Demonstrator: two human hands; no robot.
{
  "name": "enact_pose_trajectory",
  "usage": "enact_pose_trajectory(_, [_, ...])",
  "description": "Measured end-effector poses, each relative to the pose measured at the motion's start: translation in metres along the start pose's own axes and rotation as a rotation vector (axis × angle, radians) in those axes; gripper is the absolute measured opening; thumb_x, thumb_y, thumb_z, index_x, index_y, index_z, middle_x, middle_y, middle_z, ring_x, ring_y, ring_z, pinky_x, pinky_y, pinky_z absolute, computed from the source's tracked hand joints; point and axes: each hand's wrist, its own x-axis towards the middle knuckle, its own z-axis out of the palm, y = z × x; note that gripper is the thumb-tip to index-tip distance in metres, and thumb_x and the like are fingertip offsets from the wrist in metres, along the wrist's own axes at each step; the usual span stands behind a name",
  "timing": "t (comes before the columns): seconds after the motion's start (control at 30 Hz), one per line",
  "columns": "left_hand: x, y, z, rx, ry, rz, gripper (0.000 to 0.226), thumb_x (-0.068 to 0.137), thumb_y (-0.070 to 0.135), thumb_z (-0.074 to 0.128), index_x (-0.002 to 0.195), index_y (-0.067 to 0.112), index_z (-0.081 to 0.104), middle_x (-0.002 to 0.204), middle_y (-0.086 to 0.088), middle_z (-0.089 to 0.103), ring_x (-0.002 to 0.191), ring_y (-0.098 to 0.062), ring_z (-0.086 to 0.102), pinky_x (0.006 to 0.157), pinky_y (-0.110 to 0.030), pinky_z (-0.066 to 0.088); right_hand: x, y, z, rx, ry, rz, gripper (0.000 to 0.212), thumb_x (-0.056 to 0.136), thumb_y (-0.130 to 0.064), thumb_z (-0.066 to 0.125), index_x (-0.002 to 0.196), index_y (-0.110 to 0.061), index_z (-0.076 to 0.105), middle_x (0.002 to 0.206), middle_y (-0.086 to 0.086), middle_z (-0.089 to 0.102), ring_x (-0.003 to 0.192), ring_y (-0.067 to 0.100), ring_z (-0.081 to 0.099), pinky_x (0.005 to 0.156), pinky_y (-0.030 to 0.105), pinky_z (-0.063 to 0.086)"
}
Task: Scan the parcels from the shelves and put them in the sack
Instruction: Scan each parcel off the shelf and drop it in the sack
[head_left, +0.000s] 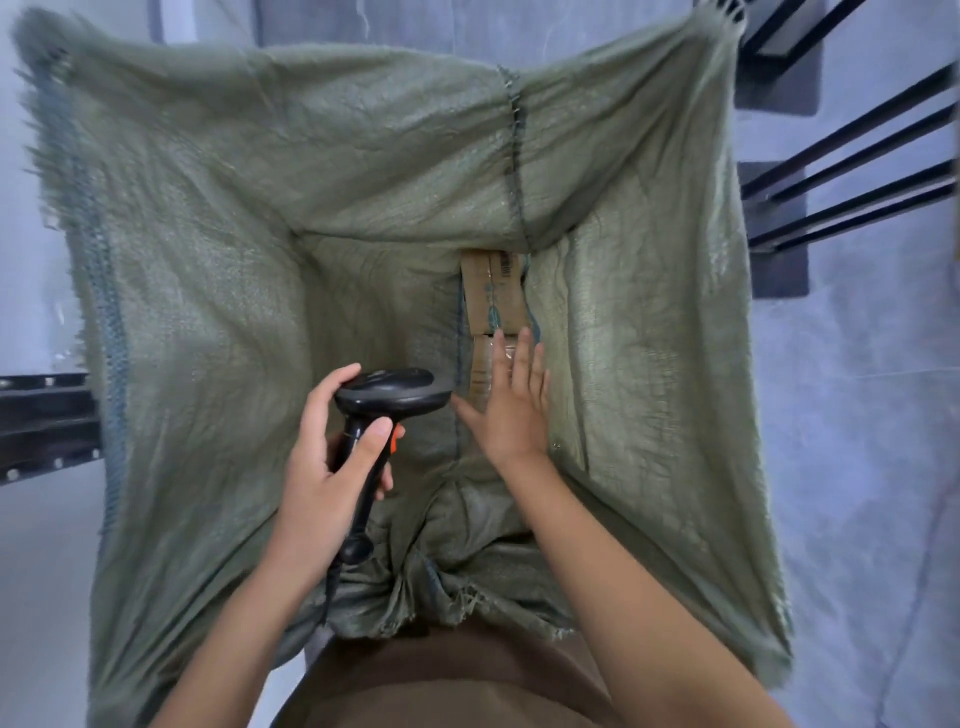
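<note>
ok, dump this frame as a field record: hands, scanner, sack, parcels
left hand: grips the scanner handle, thumb across the front
scanner: black, orange trigger, head pointing right over the sack
right hand: open, fingers straight, reaching down into the sack above the parcels; contact unclear
sack: green woven, mouth spread wide open
parcels: cardboard boxes at the sack bottom, one with a barcode label
shelf frame: dark bars, upper right
</note>
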Motion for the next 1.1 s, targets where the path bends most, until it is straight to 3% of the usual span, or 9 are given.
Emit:
enact_pose_trajectory(0.13, [-0.023,0.010,0.003,-0.028,0.091,0.072,0.045,0.091,0.032,0.062,0.131,0.049,0.049,0.093,-0.018,0.069,0.062,-0.031,0.059,0.065,-0.044,0.049,-0.026,0.001,-0.032,-0.013,0.052,-0.139,0.094,0.097,-0.058,0.049,0.157,-0.025,-0.016,0.164,0.004,-0.026,0.151,0.026,-0.024,0.123,0.041,-0.013])
enact_pose_trajectory(0.27, [-0.065,0.019,0.012,-0.034,0.219,0.170,0.044,0.094,0.036,0.068,0.129,0.054,0.048,0.094,-0.015,0.069,0.063,-0.027,0.060,0.067,-0.040,0.051,-0.056,-0.002,-0.065,-0.005,0.115,-0.324,0.087,0.100,-0.053,0.049,0.160,-0.022,-0.006,0.168,0.004,-0.013,0.154,0.026,-0.013,0.124,0.042,-0.007])
enact_pose_trajectory(0.37, [-0.107,0.013,0.020,-0.053,0.407,0.225,0.046,0.092,0.041,0.070,0.129,0.054,0.047,0.093,-0.012,0.072,0.063,-0.024,0.061,0.069,-0.038,0.053,-0.081,-0.005,-0.083,-0.037,0.174,-0.542,0.081,0.100,-0.048,0.052,0.161,-0.020,0.006,0.169,0.006,-0.001,0.155,0.028,-0.004,0.124,0.043,-0.002])
enact_pose_trajectory(0.47, [-0.167,-0.003,0.038,-0.094,0.668,0.269,0.045,0.097,0.026,0.067,0.129,0.052,0.049,0.083,-0.009,0.069,0.063,-0.027,0.062,0.070,-0.044,0.054,-0.109,-0.002,-0.091,-0.117,0.175,-0.763,0.078,0.101,-0.046,0.052,0.160,-0.019,0.010,0.168,0.007,0.003,0.155,0.029,0.000,0.123,0.042,-0.001])
enact_pose_trajectory(0.53, [-0.212,-0.019,0.051,-0.161,0.822,0.258,0.045,0.098,0.022,0.065,0.129,0.050,0.049,0.082,-0.011,0.068,0.063,-0.027,0.061,0.069,-0.046,0.053,-0.134,-0.002,-0.092,-0.140,0.149,-0.874,0.077,0.101,-0.045,0.053,0.161,-0.018,0.012,0.168,0.007,0.005,0.155,0.030,0.001,0.123,0.045,0.001])
enact_pose_trajectory(0.67, [-0.302,-0.043,0.070,-0.257,1.061,0.223,0.046,0.085,0.048,0.068,0.127,0.054,0.049,0.081,-0.013,0.069,0.065,-0.031,0.061,0.072,-0.051,0.053,-0.195,-0.011,-0.085,-0.171,0.085,-1.095,0.076,0.101,-0.044,0.053,0.160,-0.017,0.013,0.168,0.008,0.005,0.155,0.030,0.001,0.123,0.043,-0.001])
enact_pose_trajectory(0.8, [-0.376,-0.064,0.079,-0.277,1.275,0.191,0.043,0.092,0.036,0.066,0.126,0.054,0.048,0.085,-0.016,0.069,0.064,-0.033,0.061,0.075,-0.059,0.055,-0.256,-0.031,-0.066,-0.204,0.018,-1.299,0.074,0.101,-0.041,0.052,0.160,-0.016,0.015,0.168,0.009,0.007,0.155,0.031,0.003,0.121,0.043,-0.001])
enact_pose_trajectory(0.93, [-0.442,-0.082,0.085,-0.281,1.445,0.174,0.040,0.095,0.028,0.066,0.126,0.048,0.051,0.083,-0.012,0.069,0.061,-0.028,0.062,0.067,-0.044,0.053,-0.320,-0.045,-0.033,-0.196,-0.061,-1.494,0.076,0.098,-0.037,0.060,0.159,-0.016,0.019,0.167,0.010,0.012,0.155,0.032,0.006,0.122,0.045,0.003])
enact_pose_trajectory(1.1, [-0.534,-0.120,0.099,-0.332,1.631,0.122,0.042,0.097,0.020,0.063,0.128,0.046,0.051,0.084,-0.011,0.069,0.060,-0.023,0.060,0.064,-0.038,0.052,-0.423,-0.048,0.022,-0.209,-0.251,-1.735,0.075,0.101,-0.037,0.055,0.159,-0.023,0.010,0.167,0.007,0.005,0.155,0.028,-0.003,0.123,0.045,0.001])
